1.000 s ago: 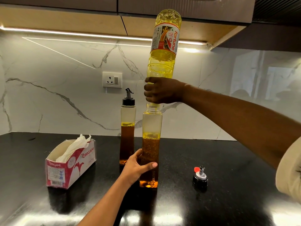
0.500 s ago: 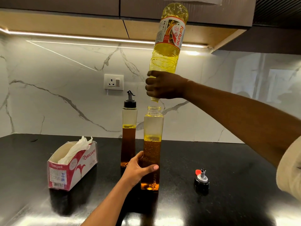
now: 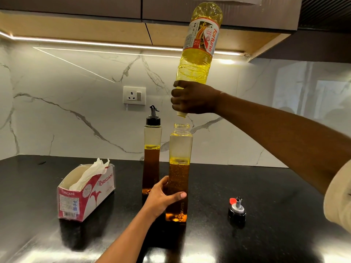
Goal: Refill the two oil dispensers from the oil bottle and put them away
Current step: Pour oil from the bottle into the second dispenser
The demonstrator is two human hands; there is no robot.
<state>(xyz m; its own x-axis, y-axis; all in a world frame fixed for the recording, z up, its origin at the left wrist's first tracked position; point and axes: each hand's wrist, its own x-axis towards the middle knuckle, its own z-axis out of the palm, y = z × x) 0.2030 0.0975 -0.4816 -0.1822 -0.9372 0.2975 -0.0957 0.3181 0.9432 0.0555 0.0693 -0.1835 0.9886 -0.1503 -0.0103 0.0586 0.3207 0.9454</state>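
An oil bottle (image 3: 199, 54) was held upside down and slightly tilted by the right hand (image 3: 193, 97), whose fingers were wrapped around its neck. Its mouth was kept just above, and apart from, the open top of an uncapped dispenser (image 3: 179, 168). That dispenser, more than half full of amber oil, was stood upright near the middle of the black desk (image 3: 266, 186) and gripped low by the left hand (image 3: 161, 198). A capped dispenser (image 3: 152, 158) was seen just behind it toward the back edge, a loose spout cap (image 3: 237, 210) toward the right edge, and a tissue box (image 3: 85, 192) toward the left edge.
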